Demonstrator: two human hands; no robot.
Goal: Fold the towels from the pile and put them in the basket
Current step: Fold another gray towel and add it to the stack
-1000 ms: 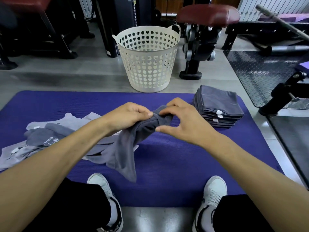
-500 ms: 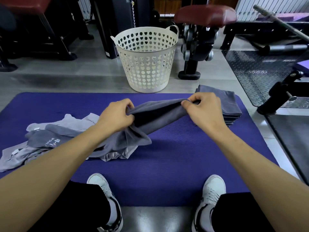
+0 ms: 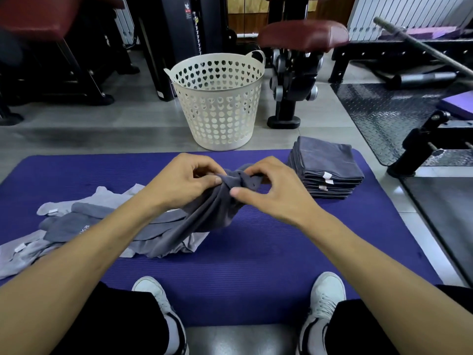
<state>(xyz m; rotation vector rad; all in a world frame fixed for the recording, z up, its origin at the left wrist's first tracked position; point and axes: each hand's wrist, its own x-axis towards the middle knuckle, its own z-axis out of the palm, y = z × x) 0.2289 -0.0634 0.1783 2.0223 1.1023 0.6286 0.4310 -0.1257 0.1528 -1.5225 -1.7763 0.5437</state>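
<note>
A dark grey towel (image 3: 204,216) hangs bunched between both hands over the purple mat (image 3: 256,265). My left hand (image 3: 179,183) pinches its top edge, and my right hand (image 3: 271,190) pinches the same edge close beside it. The towel's lower end trails onto the loose pile of grey towels (image 3: 76,226) at the left of the mat. A neat stack of folded dark grey towels (image 3: 325,170) sits on the mat's far right corner. The white plastic basket (image 3: 217,103) with heart-shaped holes stands on the floor just beyond the mat.
Gym machines with red padded seats (image 3: 304,37) stand behind the basket and at the far left. A black tread-plate floor (image 3: 384,111) and a barbell bar lie to the right. My two white shoes (image 3: 325,301) rest on the mat's near edge.
My hands, spread wide apart along the towel's edge half a second ago, have come back close together at the centre, and the towel is bunched between them again.
</note>
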